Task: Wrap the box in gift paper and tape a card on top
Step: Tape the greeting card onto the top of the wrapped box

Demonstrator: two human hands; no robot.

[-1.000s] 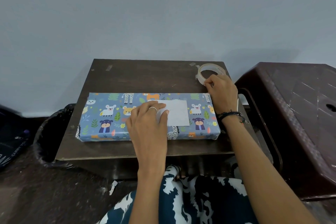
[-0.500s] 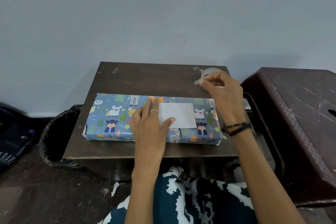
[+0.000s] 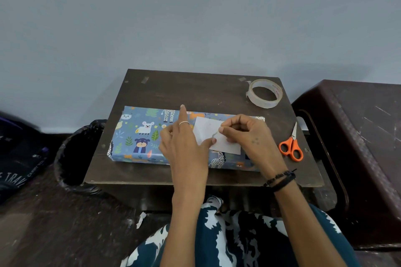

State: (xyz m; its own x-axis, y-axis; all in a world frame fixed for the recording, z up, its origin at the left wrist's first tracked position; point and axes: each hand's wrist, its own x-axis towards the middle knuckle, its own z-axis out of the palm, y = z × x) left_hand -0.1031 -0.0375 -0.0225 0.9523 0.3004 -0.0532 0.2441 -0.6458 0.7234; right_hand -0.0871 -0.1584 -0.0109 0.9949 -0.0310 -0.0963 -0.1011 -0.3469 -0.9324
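The box (image 3: 138, 136), wrapped in blue animal-print gift paper, lies flat on the small dark table (image 3: 184, 91). A white card (image 3: 204, 128) rests on its top, right of centre. My left hand (image 3: 184, 147) holds the card's left edge down with the thumb, and its index finger points straight away from me. Just above the card, my right hand (image 3: 249, 136) pinches a short curled strip of clear tape (image 3: 214, 135) between thumb and fingertips. The tape roll (image 3: 260, 102) lies at the table's back right corner, apart from both hands.
Orange-handled scissors (image 3: 291, 147) lie on the table's right edge beside the box. A dark brown plastic stool (image 3: 358, 136) stands close on the right. A black-lined bin (image 3: 73, 158) sits at the table's left, with a dark bag (image 3: 17, 169) on the floor beyond.
My right hand left the tape roll and came over the card with a strip of tape. The roll now lies free. My left index finger lifted off the box.
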